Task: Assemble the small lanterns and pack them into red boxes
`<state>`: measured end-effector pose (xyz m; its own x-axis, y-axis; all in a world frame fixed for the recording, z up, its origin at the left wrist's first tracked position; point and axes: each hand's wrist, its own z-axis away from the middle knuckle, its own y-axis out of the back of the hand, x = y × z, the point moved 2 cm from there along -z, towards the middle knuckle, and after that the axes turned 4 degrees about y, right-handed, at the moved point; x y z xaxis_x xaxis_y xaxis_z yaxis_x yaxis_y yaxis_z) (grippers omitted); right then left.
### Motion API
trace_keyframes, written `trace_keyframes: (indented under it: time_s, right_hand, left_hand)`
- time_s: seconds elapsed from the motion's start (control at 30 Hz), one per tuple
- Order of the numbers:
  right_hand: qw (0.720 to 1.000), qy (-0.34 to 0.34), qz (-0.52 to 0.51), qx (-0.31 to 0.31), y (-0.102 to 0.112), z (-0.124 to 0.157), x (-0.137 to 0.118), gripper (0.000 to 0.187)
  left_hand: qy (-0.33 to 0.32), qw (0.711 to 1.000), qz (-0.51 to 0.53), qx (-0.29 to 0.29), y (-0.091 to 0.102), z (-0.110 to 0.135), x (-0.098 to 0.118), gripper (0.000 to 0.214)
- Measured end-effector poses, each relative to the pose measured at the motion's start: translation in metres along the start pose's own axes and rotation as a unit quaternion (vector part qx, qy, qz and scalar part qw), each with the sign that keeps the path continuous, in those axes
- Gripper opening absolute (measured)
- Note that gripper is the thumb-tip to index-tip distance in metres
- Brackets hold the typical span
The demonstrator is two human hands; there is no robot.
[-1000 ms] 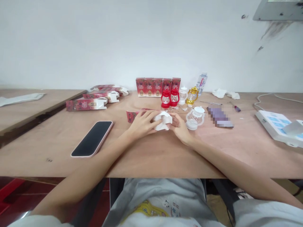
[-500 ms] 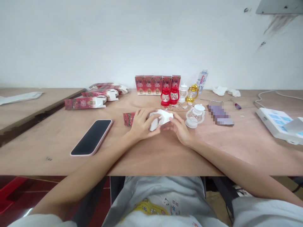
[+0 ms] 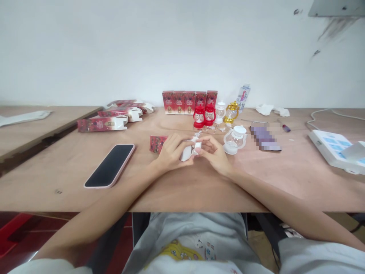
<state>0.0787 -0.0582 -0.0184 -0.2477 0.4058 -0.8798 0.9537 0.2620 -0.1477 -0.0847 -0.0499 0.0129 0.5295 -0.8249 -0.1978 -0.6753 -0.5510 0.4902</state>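
Note:
A small red printed carton (image 3: pixel 157 144) lies on its side between my hands, its white flaps facing right. My left hand (image 3: pixel 173 150) is wrapped round the carton's middle and covers much of it. My right hand (image 3: pixel 213 154) pinches the white flaps at the carton's right end between thumb and fingers, and some of them are folded inward. Just right of that hand stands a clear lantern with a white frame (image 3: pixel 235 140). Behind are two red lanterns (image 3: pixel 199 117), a smaller white lantern (image 3: pixel 220 112) and a gold lantern (image 3: pixel 231 113).
Several closed red boxes (image 3: pixel 179 102) stand in a row by the wall. Flattened open cartons (image 3: pixel 102 124) lie at the left, behind a phone (image 3: pixel 110 166). To the right are a bottle (image 3: pixel 243 97), crumpled tissue (image 3: pixel 264 109), a purple packet (image 3: pixel 265 137) and a white case (image 3: pixel 336 150).
My right hand has moved slightly left and closed on the carton's end flaps, bending them in. My left hand keeps its hold on the carton.

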Motion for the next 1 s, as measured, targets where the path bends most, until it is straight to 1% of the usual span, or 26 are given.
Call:
trace_keyframes:
  time_s: [0.1,0.2,0.33,0.47,0.53,0.6,0.63,0.7,0.73,0.77,0.8,0.83,0.9,0.93,0.97,1.0]
  right_hand:
    - [1.000,-0.007,0.018,0.002,0.000,0.001,-0.001,0.032]
    - [0.999,-0.009,0.044,0.007,-0.001,0.002,-0.003,0.033]
    - [0.998,-0.013,0.064,0.022,-0.003,0.003,-0.005,0.036]
    - [0.998,-0.011,0.049,0.026,-0.003,0.003,-0.004,0.043]
    - [0.999,-0.017,0.034,0.013,-0.003,0.002,-0.003,0.052]
    - [0.999,-0.030,0.012,-0.021,-0.003,0.002,-0.001,0.066]
    - [0.998,-0.035,0.000,-0.043,-0.003,0.002,0.000,0.068]
    - [0.996,-0.033,-0.015,-0.076,-0.004,0.001,0.002,0.064]
    - [0.996,-0.026,-0.016,-0.080,-0.004,0.001,0.003,0.061]
    - [0.997,-0.016,-0.011,-0.074,-0.004,0.001,0.004,0.058]
    - [0.998,0.000,0.003,-0.060,-0.003,0.000,0.005,0.058]
    - [0.999,0.023,0.026,-0.042,-0.002,0.000,0.005,0.057]
    - [0.989,0.089,0.116,-0.021,0.001,0.001,0.003,0.051]
    - [0.976,0.125,0.178,-0.029,0.003,0.001,0.002,0.043]
    - [0.956,0.157,0.241,-0.049,0.003,0.002,0.000,0.034]
    - [0.932,0.184,0.301,-0.082,0.004,0.002,-0.001,0.027]
  left_hand:
    - [-0.002,1.000,0.025,0.000,-0.002,0.001,-0.002,0.046]
    - [-0.015,0.999,0.047,0.006,-0.005,0.004,-0.004,0.051]
    - [-0.023,0.998,0.052,0.004,-0.008,0.005,-0.003,0.051]
    - [-0.038,0.998,0.049,0.022,-0.006,0.004,0.001,0.050]
    - [-0.045,0.997,0.058,0.029,-0.005,0.003,0.003,0.050]
    - [-0.054,0.995,0.072,0.032,-0.005,0.004,0.004,0.049]
    - [-0.059,0.994,0.080,0.035,-0.005,0.005,0.004,0.048]
    - [-0.064,0.992,0.097,0.041,-0.005,0.005,0.006,0.050]
    - [-0.060,0.992,0.106,0.041,-0.005,0.005,0.006,0.052]
    - [-0.047,0.992,0.112,0.037,-0.005,0.005,0.007,0.055]
    - [-0.018,0.993,0.114,0.032,-0.005,0.004,0.007,0.058]
    - [0.026,0.993,0.109,0.026,-0.004,0.003,0.007,0.061]
    - [0.146,0.984,0.095,0.022,-0.004,0.001,0.003,0.065]
    - [0.204,0.974,0.099,0.022,-0.004,0.001,0.001,0.066]
    - [0.251,0.961,0.116,0.021,-0.004,0.001,-0.003,0.067]
    - [0.282,0.948,0.143,0.018,-0.004,0.001,-0.006,0.069]
